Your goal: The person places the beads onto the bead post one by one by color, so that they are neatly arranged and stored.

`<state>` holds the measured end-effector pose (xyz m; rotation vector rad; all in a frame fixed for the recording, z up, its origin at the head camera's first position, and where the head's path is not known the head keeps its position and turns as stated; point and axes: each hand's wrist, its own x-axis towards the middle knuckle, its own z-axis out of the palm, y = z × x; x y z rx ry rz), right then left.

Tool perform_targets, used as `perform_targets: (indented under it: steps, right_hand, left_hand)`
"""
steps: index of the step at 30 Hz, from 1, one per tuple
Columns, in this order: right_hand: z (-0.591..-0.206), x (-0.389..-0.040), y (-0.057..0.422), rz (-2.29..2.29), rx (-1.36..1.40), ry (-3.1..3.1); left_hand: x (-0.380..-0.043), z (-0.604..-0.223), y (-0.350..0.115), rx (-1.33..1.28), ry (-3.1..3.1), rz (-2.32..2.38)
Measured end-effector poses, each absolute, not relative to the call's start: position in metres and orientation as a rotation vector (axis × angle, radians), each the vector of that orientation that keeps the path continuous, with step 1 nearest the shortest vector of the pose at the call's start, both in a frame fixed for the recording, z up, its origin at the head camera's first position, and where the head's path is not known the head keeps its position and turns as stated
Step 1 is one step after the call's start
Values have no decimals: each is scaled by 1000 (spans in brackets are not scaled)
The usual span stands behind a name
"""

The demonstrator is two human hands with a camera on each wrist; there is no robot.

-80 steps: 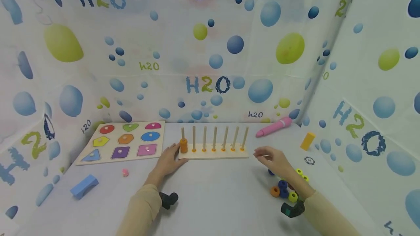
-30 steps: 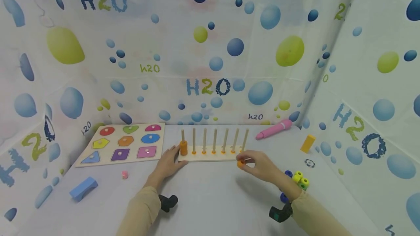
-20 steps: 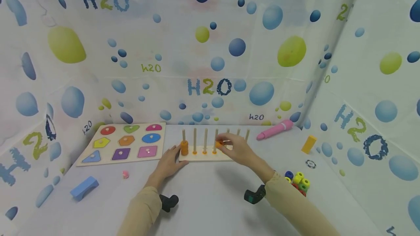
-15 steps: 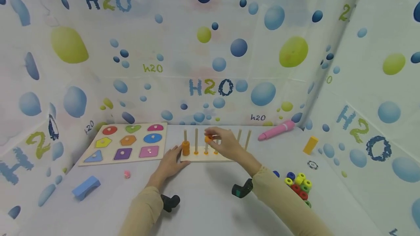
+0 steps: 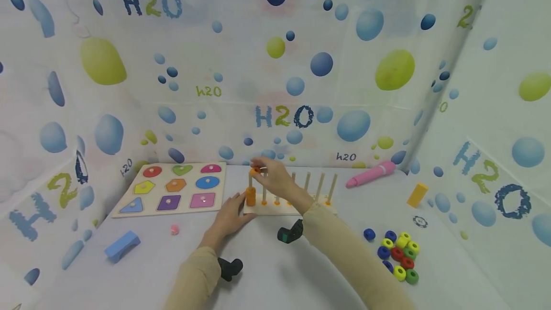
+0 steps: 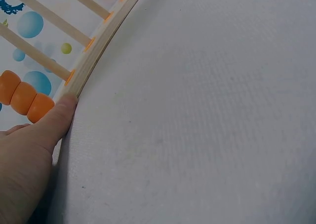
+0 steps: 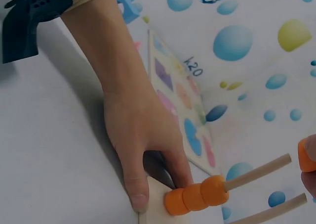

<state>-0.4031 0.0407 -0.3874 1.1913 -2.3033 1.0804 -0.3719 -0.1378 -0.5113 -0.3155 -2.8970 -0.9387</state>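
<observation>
A wooden peg board (image 5: pixel 284 209) with upright pegs stands at the table's middle. Three orange beads (image 7: pixel 197 195) are stacked on its leftmost peg. My right hand (image 5: pixel 275 178) pinches another orange bead (image 5: pixel 255 171) at the tip of that peg; in the right wrist view this bead (image 7: pixel 307 157) shows at the right edge, apart from the peg's end. My left hand (image 5: pixel 230 215) holds the board's left end. Its thumb (image 6: pixel 61 112) lies on the front edge, and its fingers reach to the far side, as the right wrist view shows.
Loose blue, yellow, red and green beads (image 5: pixel 397 253) lie at the right. A shape puzzle (image 5: pixel 182 199) sits at the back left, near a blue block (image 5: pixel 122 247) and a small pink piece (image 5: pixel 174 229). A pink marker (image 5: pixel 371 174) and yellow block (image 5: pixel 417 195) lie back right.
My right hand has picked up an orange bead from the loose pile and carried it left along the pegs to the leftmost one. The left hand keeps its place at the board.
</observation>
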Motion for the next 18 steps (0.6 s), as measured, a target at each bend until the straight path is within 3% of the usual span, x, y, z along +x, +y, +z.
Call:
perform_targets:
  steps: [18]
  right_hand:
    - [-387,-414,27,1000,1044,-2473]
  left_hand:
    - [-373,-511,-138,-328,-2887,-945]
